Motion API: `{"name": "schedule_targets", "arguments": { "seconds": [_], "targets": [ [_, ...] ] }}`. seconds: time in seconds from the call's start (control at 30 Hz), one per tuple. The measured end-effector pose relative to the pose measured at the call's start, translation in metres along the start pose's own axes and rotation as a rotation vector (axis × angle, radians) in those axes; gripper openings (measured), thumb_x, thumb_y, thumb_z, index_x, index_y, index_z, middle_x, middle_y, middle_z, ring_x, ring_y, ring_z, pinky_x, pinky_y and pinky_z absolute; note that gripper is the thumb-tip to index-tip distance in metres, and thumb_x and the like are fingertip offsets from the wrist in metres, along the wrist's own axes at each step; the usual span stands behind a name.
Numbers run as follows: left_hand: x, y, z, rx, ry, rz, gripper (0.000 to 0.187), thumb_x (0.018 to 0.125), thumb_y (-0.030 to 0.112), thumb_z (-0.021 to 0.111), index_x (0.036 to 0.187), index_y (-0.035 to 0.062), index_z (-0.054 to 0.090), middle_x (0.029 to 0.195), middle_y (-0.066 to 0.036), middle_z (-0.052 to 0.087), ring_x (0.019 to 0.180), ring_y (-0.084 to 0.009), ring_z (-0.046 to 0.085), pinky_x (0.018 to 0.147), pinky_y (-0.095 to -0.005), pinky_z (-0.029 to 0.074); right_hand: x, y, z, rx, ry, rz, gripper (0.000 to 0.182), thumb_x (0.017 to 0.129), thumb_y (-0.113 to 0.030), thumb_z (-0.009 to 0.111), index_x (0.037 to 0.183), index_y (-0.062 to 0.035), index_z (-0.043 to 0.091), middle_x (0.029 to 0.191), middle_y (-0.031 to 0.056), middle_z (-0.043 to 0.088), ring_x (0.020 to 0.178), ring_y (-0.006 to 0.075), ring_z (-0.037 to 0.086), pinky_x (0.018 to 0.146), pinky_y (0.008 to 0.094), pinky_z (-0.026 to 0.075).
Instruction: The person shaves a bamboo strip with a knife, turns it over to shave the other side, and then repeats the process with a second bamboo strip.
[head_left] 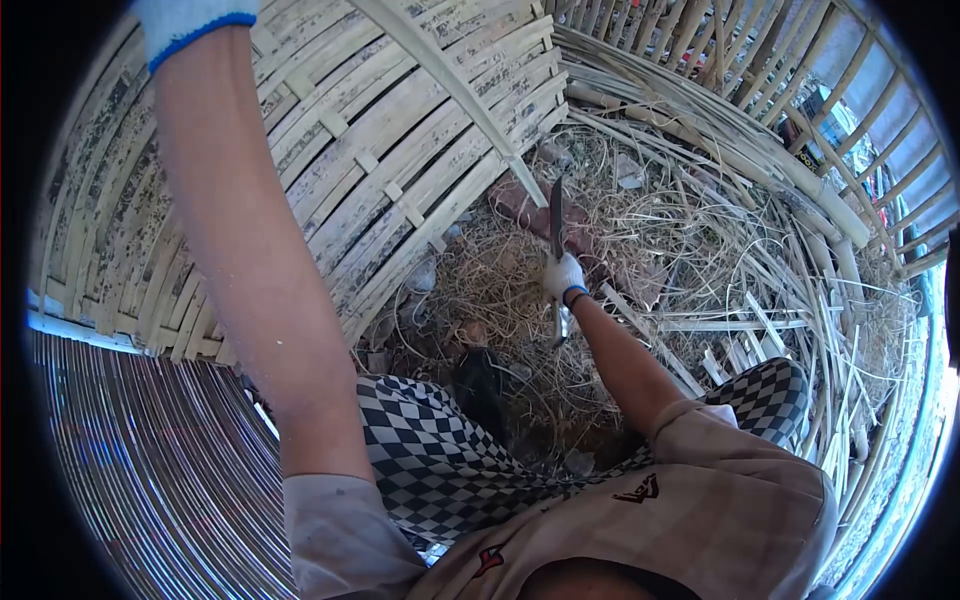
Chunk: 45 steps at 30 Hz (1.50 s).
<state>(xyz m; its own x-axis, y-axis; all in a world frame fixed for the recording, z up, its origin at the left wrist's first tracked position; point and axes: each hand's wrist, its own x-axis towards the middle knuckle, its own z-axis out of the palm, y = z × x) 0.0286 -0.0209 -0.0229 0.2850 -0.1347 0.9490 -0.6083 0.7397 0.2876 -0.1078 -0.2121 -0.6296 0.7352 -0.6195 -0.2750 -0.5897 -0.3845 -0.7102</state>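
Note:
My right hand (563, 277), in a white knitted glove with a blue cuff, is closed round a long knife (557, 215). Its dark blade points away from me, and a silvery end shows below the fist. A pale bamboo strip (455, 90) comes down from the top edge, its lower end right beside the blade. Beneath that end lies a reddish block (520, 205). My left hand (195, 22), gloved the same way, is stretched far forward to the top left; its fingers are cut off by the frame edge, so what it holds is hidden.
A woven bamboo panel (330, 150) stands at the left, under my forearm. Shavings (690, 230) cover the ground, and long split strips (700, 130) lie in a curved heap at the right. A slatted bamboo fence (770, 60) closes the far side. My checkered trouser legs (430, 430) are folded close in front.

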Motion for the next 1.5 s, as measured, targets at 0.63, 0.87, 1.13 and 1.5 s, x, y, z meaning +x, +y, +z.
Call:
{"name": "schedule_targets", "arguments": {
  "seconds": [0.63,0.87,1.13,1.5],
  "targets": [
    [-0.004,0.081,0.053,-0.136,0.851,0.023,0.034,0.108,0.035,0.039,0.090,0.0064,0.043,0.071,-0.006,0.044,0.061,-0.0232,0.047,0.069,-0.0384,0.052,-0.172,-0.151,-0.346,1.084,-0.419,-0.627,0.073,0.103,-0.058,0.048,0.152,-0.0064,0.035,0.120,0.0186,0.066,0.094,0.0305,0.072,0.081,0.0404,0.061],
    [-0.197,-0.038,0.106,-0.468,1.044,-0.484,0.047,0.107,0.054,0.043,0.081,0.0156,0.032,0.064,0.001,0.029,0.058,-0.0169,0.031,0.062,-0.0371,0.041,-0.179,-0.078,-0.375,1.604,-0.031,-0.408,0.049,0.106,-0.047,0.050,0.120,-0.0004,0.050,0.098,0.0184,0.065,0.077,0.0296,0.071,0.057,0.0379,0.058],
    [-0.370,-0.067,0.090,-0.443,0.759,-1.307,0.058,0.103,0.060,0.046,0.098,0.0038,0.057,0.079,-0.012,0.065,0.086,-0.0312,0.069,0.078,-0.0477,0.059,-0.184,-0.061,-0.384,1.238,0.366,-0.307,0.032,0.105,-0.035,0.052,0.107,-0.0034,0.053,0.083,0.0130,0.065,0.063,0.0288,0.071,0.049,0.0364,0.057],
    [-0.336,-0.043,0.123,0.700,-0.197,-1.014,0.035,0.097,0.033,0.068,0.106,-0.0008,0.070,0.084,-0.010,0.074,0.075,-0.0146,0.070,0.071,-0.0299,0.054,-0.189,-0.070,-0.375,0.885,0.436,-0.459,0.037,0.105,-0.036,0.056,0.106,0.0002,0.061,0.073,0.0072,0.066,0.056,0.0117,0.064,0.051,0.0251,0.052]
  ]
}}
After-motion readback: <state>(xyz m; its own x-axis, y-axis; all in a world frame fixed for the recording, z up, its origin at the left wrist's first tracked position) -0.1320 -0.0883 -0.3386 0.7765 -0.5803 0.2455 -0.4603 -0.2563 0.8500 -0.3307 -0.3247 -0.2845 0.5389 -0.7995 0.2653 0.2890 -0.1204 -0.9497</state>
